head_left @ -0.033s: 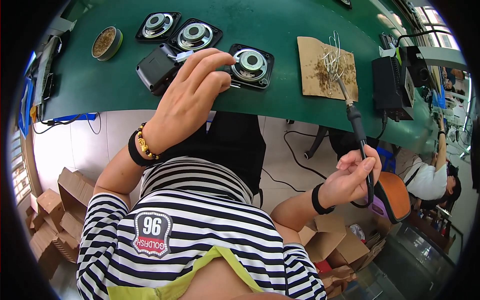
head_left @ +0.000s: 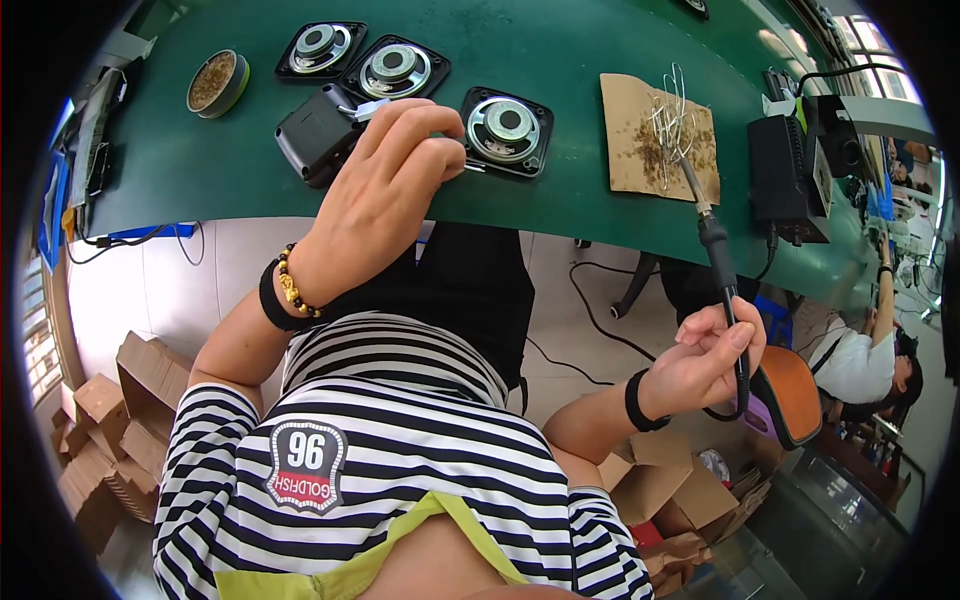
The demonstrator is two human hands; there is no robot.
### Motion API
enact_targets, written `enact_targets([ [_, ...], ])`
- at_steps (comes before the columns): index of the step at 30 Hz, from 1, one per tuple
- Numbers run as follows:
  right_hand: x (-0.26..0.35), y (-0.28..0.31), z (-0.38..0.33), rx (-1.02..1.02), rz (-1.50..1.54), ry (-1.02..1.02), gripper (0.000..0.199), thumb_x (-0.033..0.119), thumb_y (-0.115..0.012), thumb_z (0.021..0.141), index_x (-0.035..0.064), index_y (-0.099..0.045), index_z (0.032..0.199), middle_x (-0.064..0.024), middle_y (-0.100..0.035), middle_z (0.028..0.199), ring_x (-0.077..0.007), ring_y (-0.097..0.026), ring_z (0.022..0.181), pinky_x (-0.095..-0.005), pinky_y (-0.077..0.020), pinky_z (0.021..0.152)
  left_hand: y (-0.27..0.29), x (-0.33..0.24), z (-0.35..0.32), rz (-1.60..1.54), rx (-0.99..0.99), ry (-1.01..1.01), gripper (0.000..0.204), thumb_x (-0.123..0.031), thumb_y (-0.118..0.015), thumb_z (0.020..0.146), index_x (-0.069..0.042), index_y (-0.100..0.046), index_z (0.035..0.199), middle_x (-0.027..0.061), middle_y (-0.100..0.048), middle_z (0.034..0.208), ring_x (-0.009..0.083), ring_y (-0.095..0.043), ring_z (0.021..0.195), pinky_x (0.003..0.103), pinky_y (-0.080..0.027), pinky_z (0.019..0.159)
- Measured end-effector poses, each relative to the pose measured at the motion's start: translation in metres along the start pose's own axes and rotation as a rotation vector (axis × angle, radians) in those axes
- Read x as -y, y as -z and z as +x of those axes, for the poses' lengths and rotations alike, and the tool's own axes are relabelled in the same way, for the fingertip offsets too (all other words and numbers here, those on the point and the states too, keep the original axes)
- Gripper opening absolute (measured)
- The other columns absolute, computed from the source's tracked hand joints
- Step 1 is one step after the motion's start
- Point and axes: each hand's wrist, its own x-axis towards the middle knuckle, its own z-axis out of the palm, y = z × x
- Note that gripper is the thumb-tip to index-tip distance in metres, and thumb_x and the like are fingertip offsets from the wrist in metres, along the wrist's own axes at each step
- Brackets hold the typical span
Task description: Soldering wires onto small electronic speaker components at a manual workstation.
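Note:
My left hand (head_left: 385, 185) is over the table's near edge, its fingers bent and closed. A thin pale wire end (head_left: 475, 168) sticks out at its fingertips, beside a square black-framed speaker (head_left: 508, 122). Behind that hand lies a black plastic casing (head_left: 315, 138) with a white connector (head_left: 370, 109) and cable, partly hidden. My right hand (head_left: 712, 350) grips the lower part of a soldering iron (head_left: 716, 245). The iron's tip points up into a tangle of bent metal wire (head_left: 672, 125) on a stained brown cardboard piece (head_left: 622, 165).
Two more speakers (head_left: 320, 48) lie at the back left, near a round tin of brown grainy stuff (head_left: 213, 85). A black soldering station (head_left: 785, 180) stands at the right of the green table (head_left: 560, 215). Cardboard boxes (head_left: 650, 490) are on the floor; another person (head_left: 862, 360) is far right.
My left fingertips have drawn back slightly from the nearest speaker. The soldering iron stays at the wire tangle, and the whole view has shifted a little.

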Motion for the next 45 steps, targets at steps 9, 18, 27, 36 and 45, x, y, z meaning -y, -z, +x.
enact_targets([
  [9,0.008,0.001,-0.022,0.213,0.303,0.045,0.034,0.029,-0.039,0.102,-0.002,-0.053,0.102,-0.006,-0.045,0.054,-0.0101,-0.036,0.046,-0.0223,-0.0273,0.044,-0.002,0.006,-0.001,-0.039,-0.011,0.028,0.024,0.004,-0.06,0.076,-0.002,-0.053,0.098,0.01,-0.05,0.092,0.0267,-0.054,0.076,0.035,-0.046,0.068],
  [18,0.009,-0.02,-0.034,0.41,0.388,0.028,0.03,0.026,-0.044,0.099,-0.0016,-0.054,0.1,-0.0063,-0.046,0.054,-0.0117,-0.038,0.045,-0.0228,-0.0287,0.042,-0.006,0.007,-0.001,-0.054,0.003,0.051,0.023,0.003,-0.059,0.077,-0.002,-0.053,0.099,0.0108,-0.05,0.092,0.0276,-0.055,0.073,0.035,-0.046,0.064],
  [27,0.014,-0.033,-0.039,0.338,0.433,-0.07,0.029,0.026,-0.055,0.096,-0.0025,-0.058,0.093,-0.0062,-0.053,0.053,-0.0106,-0.042,0.043,-0.0254,-0.031,0.05,-0.007,0.007,0.0,-0.062,-0.003,0.049,0.02,0.002,-0.058,0.079,-0.001,-0.053,0.099,0.011,-0.05,0.092,0.0282,-0.056,0.073,0.036,-0.046,0.064],
  [36,0.01,-0.041,-0.038,0.355,0.44,-0.051,0.028,0.025,-0.055,0.096,-0.0029,-0.058,0.094,-0.0057,-0.053,0.053,-0.0083,-0.039,0.042,-0.0227,-0.028,0.044,-0.007,0.007,0.0,-0.076,-0.009,0.048,0.018,-0.001,-0.059,0.081,-0.001,-0.054,0.098,0.0111,-0.051,0.09,0.0284,-0.056,0.073,0.036,-0.046,0.064],
  [45,0.01,-0.043,-0.039,0.359,0.442,-0.054,0.027,0.024,-0.055,0.095,-0.0024,-0.059,0.094,-0.0053,-0.053,0.053,-0.0077,-0.038,0.042,-0.0223,-0.0278,0.043,-0.006,0.006,0.0,-0.071,-0.006,0.061,0.017,-0.001,-0.059,0.081,-0.001,-0.053,0.097,0.0111,-0.051,0.09,0.0282,-0.055,0.072,0.036,-0.046,0.063],
])
